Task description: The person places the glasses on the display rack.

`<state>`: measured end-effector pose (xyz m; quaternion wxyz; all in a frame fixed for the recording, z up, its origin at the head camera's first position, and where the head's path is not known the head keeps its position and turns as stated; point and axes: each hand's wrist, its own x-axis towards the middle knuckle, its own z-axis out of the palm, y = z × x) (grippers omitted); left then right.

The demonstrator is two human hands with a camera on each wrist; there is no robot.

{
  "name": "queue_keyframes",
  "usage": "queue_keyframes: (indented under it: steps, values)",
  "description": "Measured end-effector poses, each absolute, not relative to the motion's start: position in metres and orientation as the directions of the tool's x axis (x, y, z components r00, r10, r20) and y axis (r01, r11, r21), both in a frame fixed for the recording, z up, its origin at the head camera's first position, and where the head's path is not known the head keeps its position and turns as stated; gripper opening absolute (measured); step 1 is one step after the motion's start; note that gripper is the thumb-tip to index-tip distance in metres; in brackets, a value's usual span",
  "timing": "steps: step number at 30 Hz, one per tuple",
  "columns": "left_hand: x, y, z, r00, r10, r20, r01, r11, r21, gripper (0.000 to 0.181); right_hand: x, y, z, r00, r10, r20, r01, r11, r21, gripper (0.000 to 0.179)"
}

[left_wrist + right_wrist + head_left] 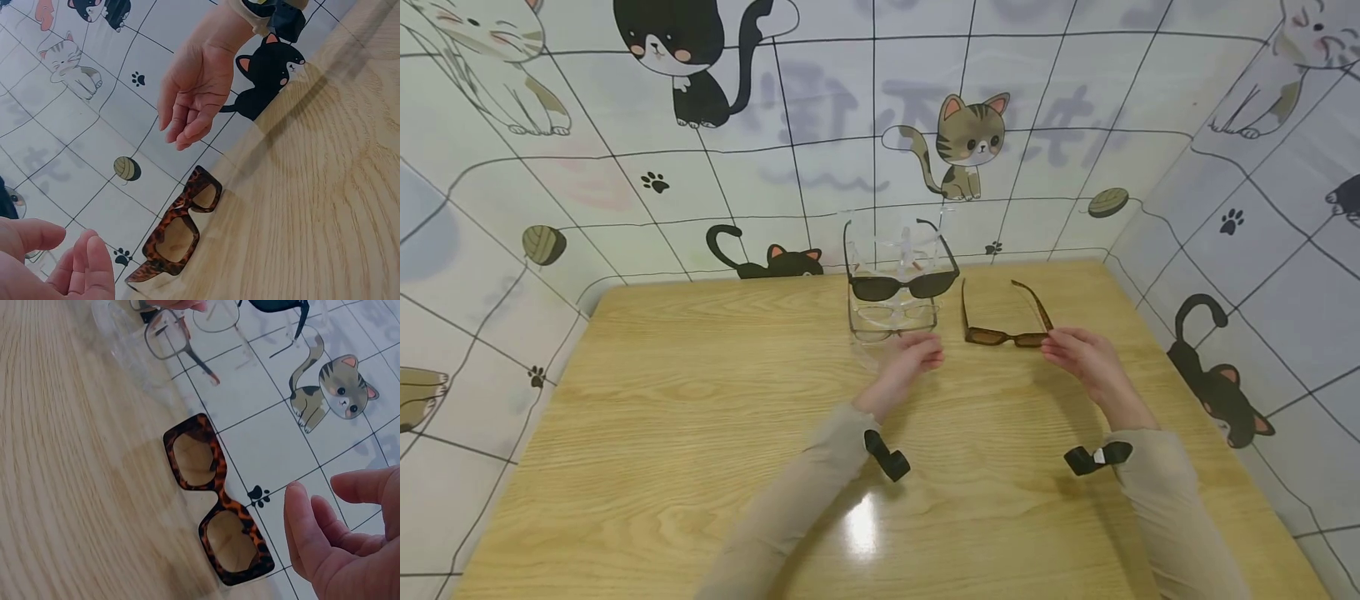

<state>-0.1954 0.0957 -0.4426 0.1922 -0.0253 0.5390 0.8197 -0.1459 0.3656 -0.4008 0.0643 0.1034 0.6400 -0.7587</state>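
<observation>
Tortoiseshell sunglasses (990, 337) stand on the wooden table with their temples unfolded toward the back wall. My right hand (1084, 354) is beside their right lens. In the right wrist view, a gap shows between its thumb and loosely bent fingers (300, 512), with nothing held. My left hand (910, 358) is in front of a clear display stand (906, 242), its fingers relaxed and holding nothing in the left wrist view. The stand carries black sunglasses (876, 288) at the top and thin-framed eyeglasses (167, 334) lower down, partly hidden behind the left hand.
The wooden table (700, 417) reaches back to a wall sheet (850, 167) printed with cats and grid lines, which also rises on both sides. A black camera mount (887, 457) sits on the left wrist, another (1097, 457) on the right.
</observation>
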Motion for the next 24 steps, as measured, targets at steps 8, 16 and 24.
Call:
queue_keyframes:
  steps: [8, 16, 24]
  values:
    - [-0.200, 0.121, -0.450, -0.922, 0.270, -0.278, -0.351, -0.278, 0.894, 0.030, -0.149, 0.380, -0.411, -0.962, 0.087, -0.259, 0.238, -0.203, -0.950, 0.004]
    - [-0.206, 0.140, -0.459, -0.923, 0.195, -0.333, -0.375, -0.249, 0.893, 0.026, -0.154, 0.389, -0.420, -0.953, 0.133, -0.270, 0.239, -0.214, -0.947, 0.009]
    - [-0.209, 0.152, -0.461, -0.916, 0.118, -0.383, -0.401, -0.237, 0.885, 0.026, -0.162, 0.391, -0.429, -0.938, 0.163, -0.305, 0.285, -0.135, -0.949, 0.054]
